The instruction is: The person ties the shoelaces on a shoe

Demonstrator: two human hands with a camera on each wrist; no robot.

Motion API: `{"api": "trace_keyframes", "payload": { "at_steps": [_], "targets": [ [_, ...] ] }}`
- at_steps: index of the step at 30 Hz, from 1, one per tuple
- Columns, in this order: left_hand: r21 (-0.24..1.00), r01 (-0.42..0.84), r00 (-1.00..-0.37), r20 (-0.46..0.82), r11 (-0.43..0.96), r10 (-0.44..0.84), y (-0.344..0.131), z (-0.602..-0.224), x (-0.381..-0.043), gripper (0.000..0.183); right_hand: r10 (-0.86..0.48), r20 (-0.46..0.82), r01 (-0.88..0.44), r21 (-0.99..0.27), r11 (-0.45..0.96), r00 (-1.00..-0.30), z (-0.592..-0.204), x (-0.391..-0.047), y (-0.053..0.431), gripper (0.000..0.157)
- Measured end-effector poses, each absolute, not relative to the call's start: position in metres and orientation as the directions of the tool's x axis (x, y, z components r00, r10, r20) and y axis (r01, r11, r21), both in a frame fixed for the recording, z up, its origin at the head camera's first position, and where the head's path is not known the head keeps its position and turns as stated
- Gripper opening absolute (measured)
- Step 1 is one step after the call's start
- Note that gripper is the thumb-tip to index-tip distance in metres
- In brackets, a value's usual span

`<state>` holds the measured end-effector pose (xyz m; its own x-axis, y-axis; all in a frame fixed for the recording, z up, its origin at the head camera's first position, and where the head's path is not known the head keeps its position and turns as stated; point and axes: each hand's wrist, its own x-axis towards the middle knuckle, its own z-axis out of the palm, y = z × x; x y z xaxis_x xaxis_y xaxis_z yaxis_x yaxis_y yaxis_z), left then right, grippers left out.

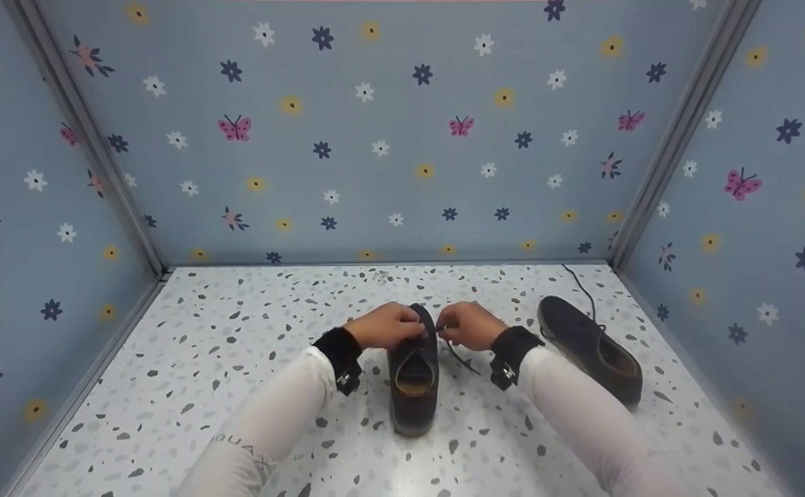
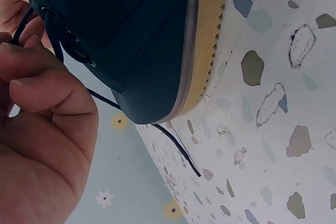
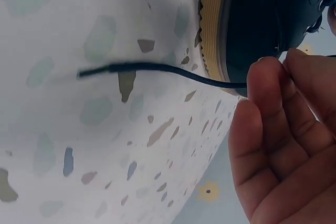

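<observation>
A dark lace-up shoe (image 1: 413, 413) stands on the speckled surface between the two hands, toe pointing away, with a ridged tan sole edge (image 2: 209, 40) in the left wrist view. My left hand (image 1: 387, 327) is over its front part. Its curled fingertips pinch a dark shoelace (image 2: 56, 40) beside the metal eyelets. Just right of the toe, my right hand (image 1: 473, 326) pinches a lace between thumb and forefinger. The lace's loose end (image 3: 157, 66) sticks out past the fingers over the speckled surface.
A second dark shoe (image 1: 582, 345) lies to the right, angled, near the right forearm. Its lace (image 1: 583, 286) trails toward the back wall. Blue flower-patterned panels (image 1: 389, 179) enclose the white speckled surface (image 1: 237, 386) at the back and both sides.
</observation>
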<state>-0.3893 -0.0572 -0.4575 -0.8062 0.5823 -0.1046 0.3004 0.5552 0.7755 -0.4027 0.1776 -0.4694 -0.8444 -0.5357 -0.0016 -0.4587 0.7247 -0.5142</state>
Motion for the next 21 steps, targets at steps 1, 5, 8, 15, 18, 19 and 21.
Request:
{"api": "trace_keyframes", "payload": {
  "at_steps": [1, 5, 8, 15, 18, 19, 21],
  "targets": [
    [0.774, 0.302, -0.807, -0.103, 0.557, 0.581, -0.057, -0.458, -0.389, 0.031, -0.539, 0.001, -0.465, -0.505, 0.727, -0.842, -0.469, -0.403, 0.179, 0.009],
    [0.767, 0.312, -0.813, -0.091, 0.561, 0.576, -0.057, -0.458, -0.390, 0.037, -0.565, 0.025, -0.513, -0.455, 0.728, -0.825, -0.465, -0.403, 0.184, 0.006],
    [0.774, 0.308, -0.821, -0.079, 0.554, 0.566, -0.057, -0.457, -0.390, 0.042, -0.583, 0.066, -0.558, -0.392, 0.731, -0.810, -0.463, -0.403, 0.190, 0.007],
    [0.781, 0.296, -0.874, -0.012, 0.550, 0.487, -0.055, -0.457, -0.389, 0.026, -0.545, 0.108, -0.549, -0.306, 0.778, -0.831, -0.459, -0.405, 0.211, 0.010],
    [0.790, 0.288, -0.891, 0.014, 0.541, 0.454, -0.053, -0.459, -0.389, 0.012, -0.529, 0.111, -0.537, -0.293, 0.791, -0.841, -0.456, -0.405, 0.219, 0.010],
    [0.793, 0.287, -0.894, 0.019, 0.538, 0.448, -0.052, -0.459, -0.389, 0.010, -0.529, 0.114, -0.537, -0.289, 0.792, -0.841, -0.455, -0.405, 0.222, 0.010],
    [0.804, 0.278, -0.898, 0.024, 0.526, 0.439, -0.051, -0.459, -0.388, 0.007, -0.526, 0.116, -0.536, -0.286, 0.794, -0.842, -0.452, -0.405, 0.226, 0.010]
  ]
}}
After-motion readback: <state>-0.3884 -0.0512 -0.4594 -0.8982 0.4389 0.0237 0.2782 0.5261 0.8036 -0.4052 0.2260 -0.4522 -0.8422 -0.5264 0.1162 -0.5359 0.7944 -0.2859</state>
